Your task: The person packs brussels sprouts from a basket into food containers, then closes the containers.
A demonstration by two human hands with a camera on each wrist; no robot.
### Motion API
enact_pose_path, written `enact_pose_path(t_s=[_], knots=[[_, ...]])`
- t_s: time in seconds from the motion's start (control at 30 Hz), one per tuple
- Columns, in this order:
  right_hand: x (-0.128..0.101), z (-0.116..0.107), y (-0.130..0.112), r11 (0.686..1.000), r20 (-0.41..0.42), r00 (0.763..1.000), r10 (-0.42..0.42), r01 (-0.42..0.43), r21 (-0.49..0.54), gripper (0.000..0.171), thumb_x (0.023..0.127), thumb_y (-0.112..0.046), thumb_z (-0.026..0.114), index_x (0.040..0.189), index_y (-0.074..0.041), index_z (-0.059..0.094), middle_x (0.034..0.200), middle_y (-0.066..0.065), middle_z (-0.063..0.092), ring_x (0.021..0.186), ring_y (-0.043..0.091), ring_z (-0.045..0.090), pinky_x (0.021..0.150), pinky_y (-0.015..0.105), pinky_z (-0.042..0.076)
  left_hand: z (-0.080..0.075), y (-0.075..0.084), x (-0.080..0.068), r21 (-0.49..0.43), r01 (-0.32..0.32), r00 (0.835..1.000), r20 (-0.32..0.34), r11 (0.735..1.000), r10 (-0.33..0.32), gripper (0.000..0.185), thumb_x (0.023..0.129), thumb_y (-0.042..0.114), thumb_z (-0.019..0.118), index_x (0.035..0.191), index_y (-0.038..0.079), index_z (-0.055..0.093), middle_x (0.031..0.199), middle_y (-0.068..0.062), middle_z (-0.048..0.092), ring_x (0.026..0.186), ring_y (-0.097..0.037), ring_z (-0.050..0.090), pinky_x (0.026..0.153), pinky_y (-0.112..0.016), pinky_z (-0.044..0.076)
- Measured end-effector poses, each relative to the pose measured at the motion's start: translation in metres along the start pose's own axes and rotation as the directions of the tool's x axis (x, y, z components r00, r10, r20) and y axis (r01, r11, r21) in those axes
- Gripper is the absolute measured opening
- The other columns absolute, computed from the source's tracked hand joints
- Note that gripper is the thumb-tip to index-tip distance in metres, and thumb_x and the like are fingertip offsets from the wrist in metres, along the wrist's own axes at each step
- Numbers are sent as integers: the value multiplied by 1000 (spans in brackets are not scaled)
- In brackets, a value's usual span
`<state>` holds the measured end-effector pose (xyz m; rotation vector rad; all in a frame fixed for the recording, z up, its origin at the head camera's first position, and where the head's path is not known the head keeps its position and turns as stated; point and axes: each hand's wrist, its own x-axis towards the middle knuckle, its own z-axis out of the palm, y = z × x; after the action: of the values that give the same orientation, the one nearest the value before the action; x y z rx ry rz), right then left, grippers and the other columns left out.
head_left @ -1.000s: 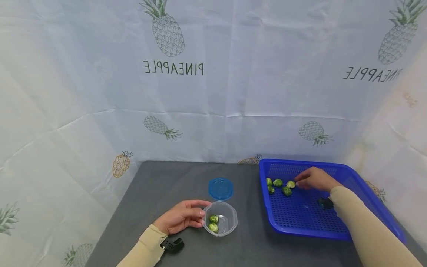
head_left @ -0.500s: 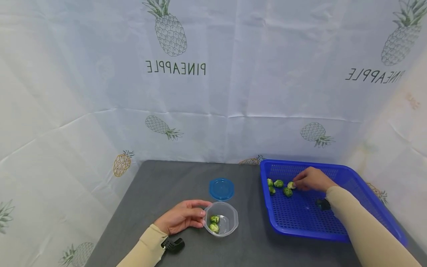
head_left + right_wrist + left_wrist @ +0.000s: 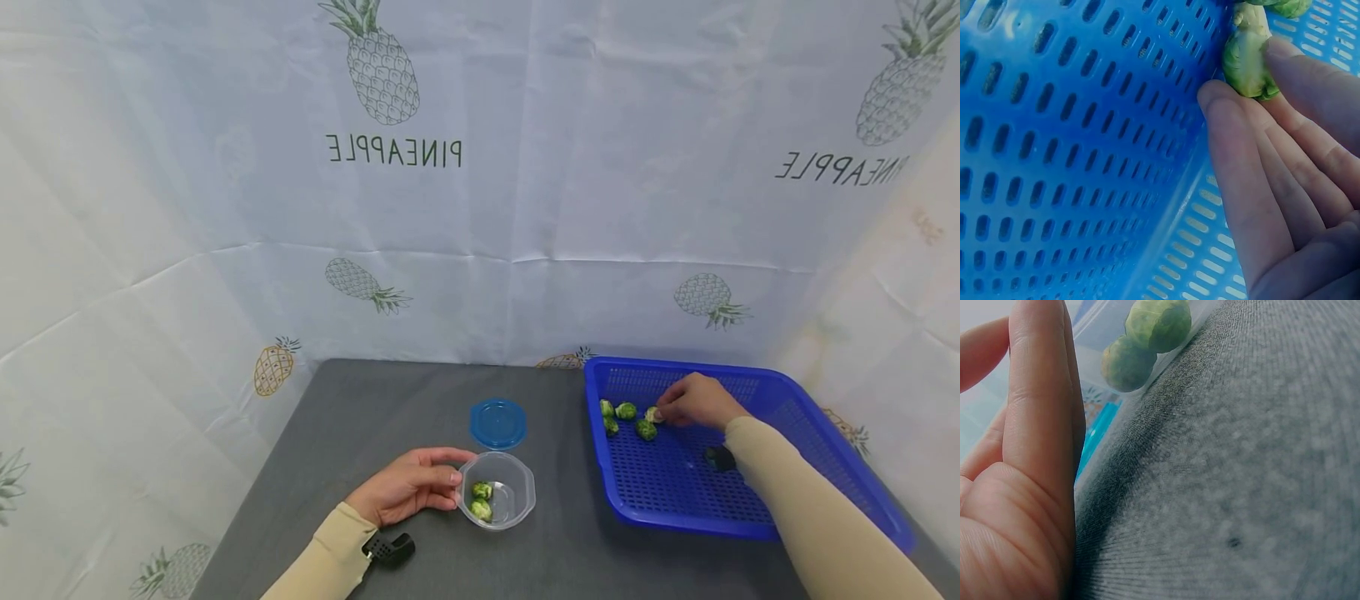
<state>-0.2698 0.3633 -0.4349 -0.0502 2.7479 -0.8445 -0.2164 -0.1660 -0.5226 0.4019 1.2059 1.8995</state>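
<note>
A sprout [image 3: 654, 414] in the blue basket [image 3: 678, 492] is pinched by the right hand [image 3: 697, 402], while the tub [image 3: 498, 492] is steadied by the left hand's [image 3: 408, 487] curled fingers; a shallow fingertip pinch could let it roll away.

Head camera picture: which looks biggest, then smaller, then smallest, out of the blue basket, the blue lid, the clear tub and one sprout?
1. blue basket
2. clear tub
3. blue lid, slightly smaller-looking than the tub, but farther away, so unsure
4. sprout
</note>
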Motion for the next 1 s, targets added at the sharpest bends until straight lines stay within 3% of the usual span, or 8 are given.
enact_pose_path(t_s=[0.27,0.43,0.7,1.0], knots=[[-11,-5,6,999,-10,1000,8,-8,-34,30,96,-24,82,111,1,81,102,12,83,91,25,80,84,50,67,2,-2,3,10,-2,1000,-2,1000,2,47,110,0,55,156,3,54,103,-2,76,90,-8,77,87,-24,66],[-25,-17,-3,999,-25,1000,-10,9,-44,31,97,-26,80,114,0,81,103,12,83,91,24,79,83,51,66,2,-2,2,26,5,999,-32,1000,-4,47,109,1,58,156,4,55,103,-2,76,89,-8,77,86,-24,67],[-56,-21,-38,999,-91,995,-41,38,-34,42,99,-41,79,126,-8,79,119,12,81,101,25,80,90,56,65,0,1,-3,32,-3,999,-36,999,4,47,109,0,57,156,4,54,102,-1,77,90,-8,77,86,-24,66],[-87,-4,-96,994,-124,987,-105,100,-45,37,98,-46,80,121,-18,81,116,4,82,100,22,78,87,53,64,0,-1,0,37,-18,1000,-19,999,19,46,110,-1,54,156,3,54,103,-1,77,90,-8,77,87,-25,66]])
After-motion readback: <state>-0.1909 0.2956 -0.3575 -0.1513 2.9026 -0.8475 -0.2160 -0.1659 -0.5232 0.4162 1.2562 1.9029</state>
